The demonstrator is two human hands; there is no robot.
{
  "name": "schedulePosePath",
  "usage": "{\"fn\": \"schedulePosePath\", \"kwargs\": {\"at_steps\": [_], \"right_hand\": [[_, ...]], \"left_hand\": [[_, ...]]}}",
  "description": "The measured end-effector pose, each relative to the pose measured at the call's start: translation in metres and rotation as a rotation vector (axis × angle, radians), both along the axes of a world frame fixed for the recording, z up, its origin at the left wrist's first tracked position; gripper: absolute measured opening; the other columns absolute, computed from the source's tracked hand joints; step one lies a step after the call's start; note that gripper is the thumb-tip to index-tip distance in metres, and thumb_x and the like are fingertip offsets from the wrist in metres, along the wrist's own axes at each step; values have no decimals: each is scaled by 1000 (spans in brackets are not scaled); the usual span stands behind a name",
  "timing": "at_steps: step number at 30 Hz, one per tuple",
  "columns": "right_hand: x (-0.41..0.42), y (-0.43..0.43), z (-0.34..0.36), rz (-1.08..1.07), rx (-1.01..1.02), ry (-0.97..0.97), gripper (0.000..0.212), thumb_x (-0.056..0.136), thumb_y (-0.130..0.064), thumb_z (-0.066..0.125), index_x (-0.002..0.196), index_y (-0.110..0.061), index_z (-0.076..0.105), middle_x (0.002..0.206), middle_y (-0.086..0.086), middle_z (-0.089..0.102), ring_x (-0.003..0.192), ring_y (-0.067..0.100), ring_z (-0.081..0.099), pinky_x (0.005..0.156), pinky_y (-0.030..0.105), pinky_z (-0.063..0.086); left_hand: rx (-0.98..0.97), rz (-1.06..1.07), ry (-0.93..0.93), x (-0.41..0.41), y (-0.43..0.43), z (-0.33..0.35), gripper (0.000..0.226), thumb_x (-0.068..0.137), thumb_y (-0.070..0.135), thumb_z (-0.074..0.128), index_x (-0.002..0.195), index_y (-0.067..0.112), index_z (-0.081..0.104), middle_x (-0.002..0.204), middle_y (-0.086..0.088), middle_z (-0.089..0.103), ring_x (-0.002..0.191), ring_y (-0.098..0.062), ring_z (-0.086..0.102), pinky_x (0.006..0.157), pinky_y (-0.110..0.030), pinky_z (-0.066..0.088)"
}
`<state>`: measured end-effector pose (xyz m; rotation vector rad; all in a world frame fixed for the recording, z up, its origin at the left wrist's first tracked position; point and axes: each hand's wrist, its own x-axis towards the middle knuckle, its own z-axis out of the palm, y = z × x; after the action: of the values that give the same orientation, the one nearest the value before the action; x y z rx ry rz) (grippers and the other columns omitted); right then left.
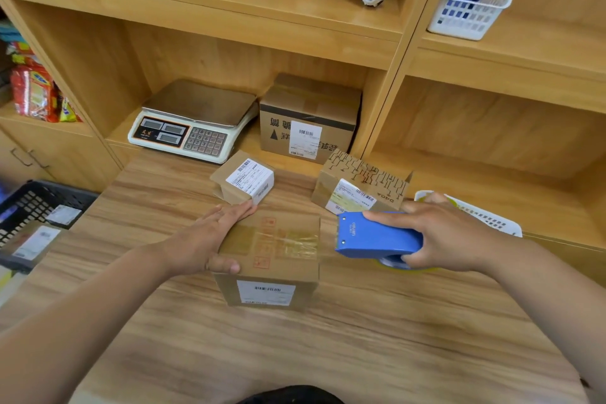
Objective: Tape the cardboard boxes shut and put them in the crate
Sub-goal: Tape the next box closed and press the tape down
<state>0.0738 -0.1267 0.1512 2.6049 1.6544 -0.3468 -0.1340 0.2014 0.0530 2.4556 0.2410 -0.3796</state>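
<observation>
A small cardboard box [272,259] with a white label on its front stands in the middle of the wooden table [295,348]. Clear tape runs across its top towards the right edge. My left hand [210,236] lies flat on the box's left side, thumb over the front edge. My right hand [449,236] grips a blue tape dispenser [377,236] just right of the box, its mouth at the box's right edge. Two more labelled boxes, one small [244,182] and one with a black printed pattern [360,187], lie behind. A black crate [36,207] holding boxes sits at the left.
A weighing scale [193,121] and a larger taped box [308,118] stand in the shelf niche behind the table. A white basket [485,216] lies behind my right hand. Another white basket [472,3] and toy robots occupy upper shelves.
</observation>
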Motion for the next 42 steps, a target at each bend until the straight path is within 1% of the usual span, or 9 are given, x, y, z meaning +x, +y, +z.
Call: {"fn": "schedulePosePath", "kwargs": {"at_steps": [6,12,17,21,25,32,34,37,42], "right_hand": [[8,-35,-10,-43,-12,5,66,77,-71,51,121,-78,3,85,-18,39,90,14,33,87,19,31],[8,-35,-15,0,-7,-57,66,82,-71,47,124,-73,-4,85,-22,35,89,11,32,80,12,22],[8,-34,-14,21,4,-39,65,84,-65,50,126,-71,0,85,-32,29,91,12,34,84,15,23],[11,-38,-21,-8,8,-15,63,81,-68,51,124,-76,5,86,-33,30,95,15,37,91,26,32],[12,-43,-25,-15,0,-54,69,84,-64,52,125,-74,-3,93,-22,34,99,16,34,95,27,30],[5,-47,-30,-38,-51,-75,80,83,-60,56,127,-68,-10,103,-15,35,105,16,29,93,22,22],[1,-43,-28,39,-40,-175,88,71,-61,70,135,-65,9,94,-15,30,91,12,29,87,24,28],[0,-40,-38,152,123,-302,97,39,-56,87,129,-46,53,81,-14,25,77,9,4,67,23,40],[-7,-31,-45,106,-11,-411,85,41,-58,81,123,-46,58,66,-10,43,66,15,36,65,28,44]], "left_hand": [[48,-7,-1,3,2,-4,109,55,78,67,135,65,-7,158,17,3,146,-23,-5,119,-48,7],[266,-7,158,21,-31,43,105,71,65,66,148,40,-1,155,9,19,144,-22,12,115,-39,16],[498,19,-172,64,-102,53,60,92,56,43,139,20,35,137,-3,50,127,-22,41,103,-36,30],[355,53,-312,88,-150,25,36,100,34,37,131,23,50,139,1,49,139,-14,23,111,-29,11],[388,144,-353,94,-157,5,32,100,33,35,117,24,61,134,2,50,146,-16,3,117,-38,-7],[334,215,-385,93,-157,6,27,98,32,41,95,23,66,134,5,48,145,-15,-2,116,-40,-16],[322,215,-379,92,-157,6,26,98,32,42,95,22,67,134,6,47,145,-15,-2,115,-40,-17],[322,214,-373,92,-158,6,26,98,30,42,93,22,66,133,7,47,145,-14,-1,115,-38,-18],[344,223,-398,93,-160,3,25,96,28,43,94,24,68,128,8,48,144,-15,2,115,-37,-17]]}}
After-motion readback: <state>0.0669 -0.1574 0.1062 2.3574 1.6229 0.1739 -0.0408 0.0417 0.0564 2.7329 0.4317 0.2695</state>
